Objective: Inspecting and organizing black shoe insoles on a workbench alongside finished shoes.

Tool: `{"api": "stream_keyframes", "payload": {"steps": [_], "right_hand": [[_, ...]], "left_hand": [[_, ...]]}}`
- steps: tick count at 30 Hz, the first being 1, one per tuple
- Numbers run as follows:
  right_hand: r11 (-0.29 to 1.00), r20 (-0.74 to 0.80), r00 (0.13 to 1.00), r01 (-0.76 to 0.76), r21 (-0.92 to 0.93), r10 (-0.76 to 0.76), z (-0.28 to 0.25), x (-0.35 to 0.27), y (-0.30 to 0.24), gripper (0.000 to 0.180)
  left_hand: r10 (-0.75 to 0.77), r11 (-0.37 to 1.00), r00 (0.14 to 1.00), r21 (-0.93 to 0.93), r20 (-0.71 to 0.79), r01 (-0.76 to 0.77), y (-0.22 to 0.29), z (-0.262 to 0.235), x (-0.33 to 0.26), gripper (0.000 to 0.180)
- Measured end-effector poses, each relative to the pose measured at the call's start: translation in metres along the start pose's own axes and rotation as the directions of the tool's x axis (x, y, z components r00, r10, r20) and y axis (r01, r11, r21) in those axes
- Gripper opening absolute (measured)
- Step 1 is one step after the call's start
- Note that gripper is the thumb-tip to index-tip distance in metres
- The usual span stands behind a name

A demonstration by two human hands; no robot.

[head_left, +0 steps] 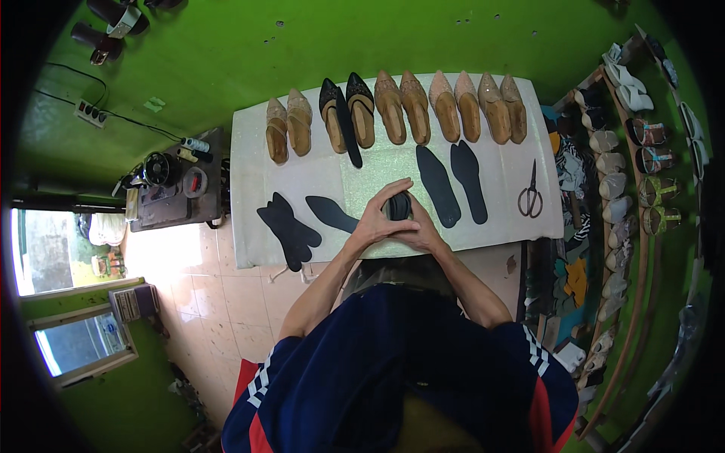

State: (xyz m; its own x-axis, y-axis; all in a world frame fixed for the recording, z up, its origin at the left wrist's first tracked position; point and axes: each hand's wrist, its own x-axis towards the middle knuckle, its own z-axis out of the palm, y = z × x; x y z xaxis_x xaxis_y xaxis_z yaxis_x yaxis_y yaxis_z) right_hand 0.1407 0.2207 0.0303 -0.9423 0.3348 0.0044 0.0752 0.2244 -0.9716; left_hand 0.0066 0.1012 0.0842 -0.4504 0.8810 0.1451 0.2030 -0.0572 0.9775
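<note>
Black rounded piece [398, 206] grasped between your two hands.
Your left hand [373, 221] and right hand [425, 231] curve around it from either side — it sits over the near half of the pale-covered table [250, 151]. One black sole [330, 213] lies beside your left wrist; two dark insoles [453, 185] lie near your right — scissors [531, 200] farther right, pointed shoes [391, 112] beyond.
</note>
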Motion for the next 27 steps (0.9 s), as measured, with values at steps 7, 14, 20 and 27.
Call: {"api": "stream_keyframes", "payload": {"steps": [7,14,20,27], "right_hand": [[0.978,0.106,0.981,-0.174,0.113,0.163,-0.019,0.008,0.009,0.087],[0.825,-0.114,0.922,-0.269,0.496,0.369,-0.036,0.021,0.016,0.058],[0.345,0.124,0.889,-0.296,0.891,0.442,-0.040,0.018,0.029,0.036],[0.200,0.186,0.878,-0.298,0.934,0.441,-0.010,0.018,0.028,0.036]], "left_hand": [[-0.135,0.972,0.990,-0.202,-0.052,0.122,-0.009,-0.003,0.005,0.073],[-0.405,0.827,0.765,-0.557,-0.500,0.073,-0.026,-0.048,0.013,0.039],[-0.667,0.725,0.744,-0.198,0.040,0.660,-0.033,-0.067,-0.014,0.024],[-0.752,0.612,0.651,-0.261,0.099,0.747,-0.016,-0.030,-0.027,0.022]]}}
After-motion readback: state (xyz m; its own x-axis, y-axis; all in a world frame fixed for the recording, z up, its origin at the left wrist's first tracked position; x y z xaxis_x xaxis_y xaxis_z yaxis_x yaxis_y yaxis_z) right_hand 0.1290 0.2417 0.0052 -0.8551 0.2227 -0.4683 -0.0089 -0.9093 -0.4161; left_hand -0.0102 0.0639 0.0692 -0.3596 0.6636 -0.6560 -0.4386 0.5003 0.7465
